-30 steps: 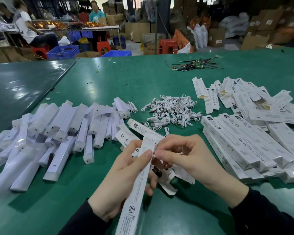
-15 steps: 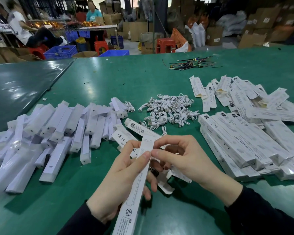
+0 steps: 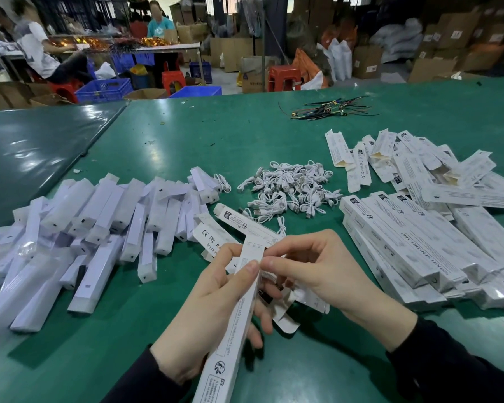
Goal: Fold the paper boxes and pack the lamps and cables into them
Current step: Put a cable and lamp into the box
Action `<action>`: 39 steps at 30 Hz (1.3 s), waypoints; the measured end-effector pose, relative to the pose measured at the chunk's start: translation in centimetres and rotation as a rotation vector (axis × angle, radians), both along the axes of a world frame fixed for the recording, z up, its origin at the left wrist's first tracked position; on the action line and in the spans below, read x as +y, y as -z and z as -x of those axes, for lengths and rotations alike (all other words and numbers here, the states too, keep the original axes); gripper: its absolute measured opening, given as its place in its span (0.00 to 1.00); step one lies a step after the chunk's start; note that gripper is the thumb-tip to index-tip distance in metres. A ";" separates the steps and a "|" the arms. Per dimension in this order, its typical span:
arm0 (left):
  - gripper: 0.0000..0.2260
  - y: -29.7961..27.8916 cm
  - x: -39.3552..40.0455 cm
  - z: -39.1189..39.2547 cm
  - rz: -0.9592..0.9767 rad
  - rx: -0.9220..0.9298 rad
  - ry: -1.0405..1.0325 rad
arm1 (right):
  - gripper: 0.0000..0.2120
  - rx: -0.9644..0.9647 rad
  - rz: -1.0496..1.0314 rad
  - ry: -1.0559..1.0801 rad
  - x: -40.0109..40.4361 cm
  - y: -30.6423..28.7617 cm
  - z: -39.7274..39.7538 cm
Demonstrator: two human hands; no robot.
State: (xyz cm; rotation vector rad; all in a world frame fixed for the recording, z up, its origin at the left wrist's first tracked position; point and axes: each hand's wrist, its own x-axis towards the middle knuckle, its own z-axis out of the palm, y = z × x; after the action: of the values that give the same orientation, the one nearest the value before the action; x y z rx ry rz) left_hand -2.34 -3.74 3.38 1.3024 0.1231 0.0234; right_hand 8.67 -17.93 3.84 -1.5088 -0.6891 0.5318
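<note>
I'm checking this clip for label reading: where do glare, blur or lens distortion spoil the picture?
Head view: overhead light glares in white patches on the glossy dark green table; the wide lens bows its far edge; the people seated in the background are soft and blurred; print on the long white paper box, in the grip of the left hand, stays partly readable.

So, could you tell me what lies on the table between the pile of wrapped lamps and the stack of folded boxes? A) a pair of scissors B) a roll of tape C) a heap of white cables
C: the white cables are heaped between the wrapped lamps and the folded boxes.
</note>
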 end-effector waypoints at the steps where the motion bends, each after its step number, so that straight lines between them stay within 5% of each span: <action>1: 0.13 0.0 0.0 0.0 -0.008 0.000 0.002 | 0.01 -0.009 0.011 -0.005 -0.1 0.0 0.0; 9: 0.12 0.1 0.2 0.0 -0.076 0.020 0.017 | 0.13 -0.184 -0.007 0.134 0.2 0.2 0.6; 23: 0.20 0.1 -0.2 0.0 -0.150 0.011 -0.054 | 0.04 -0.007 0.006 0.043 0.4 0.1 0.5; 32: 0.12 -0.1 0.4 0.2 -0.266 0.023 -0.057 | 0.04 0.035 0.032 0.014 0.3 0.0 0.5; 36: 0.13 0.2 0.9 0.6 -0.750 -0.132 -0.221 | 0.03 0.038 -0.015 -0.012 0.3 -0.3 0.7; 39: 0.10 0.0 1.1 0.8 -1.373 -0.310 -0.303 | 0.03 0.051 -0.033 -0.016 0.3 -0.4 0.9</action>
State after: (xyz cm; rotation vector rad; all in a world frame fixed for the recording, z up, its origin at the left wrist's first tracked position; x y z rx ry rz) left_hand -3.17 -2.68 3.35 2.6095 0.0210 0.6640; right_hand 7.75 -17.67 4.27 -1.4554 -0.6681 0.5672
